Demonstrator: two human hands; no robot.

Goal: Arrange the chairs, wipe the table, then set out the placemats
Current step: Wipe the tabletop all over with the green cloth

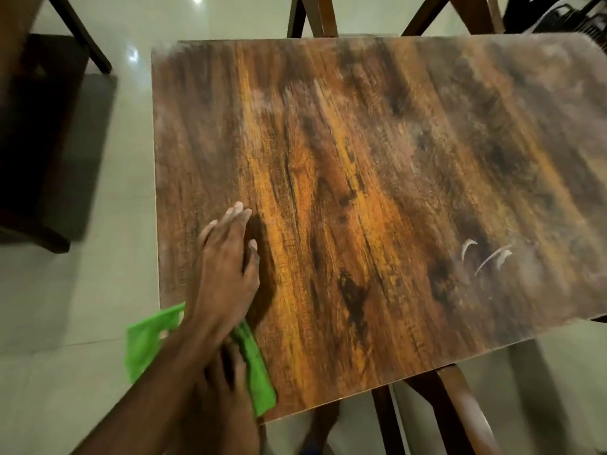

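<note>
Your left hand (pixel 226 261) lies flat with straight fingers on the table (pixel 377 178), while your right hand (pixel 226 372), its grip hidden beneath the left forearm, rests on the green cloth (pixel 147 343) at the near left corner. Much of that cloth overhangs the edge and could slip off. Chairs (pixel 33 126) stand left and far; no placemats show.

Both forearms are bare, no sleeves showing anywhere in the shot, and neither the left hand (pixel 226 257) nor the right hand (pixel 226 366) has gloves, rings or a watch (nails trimmed short).
</note>
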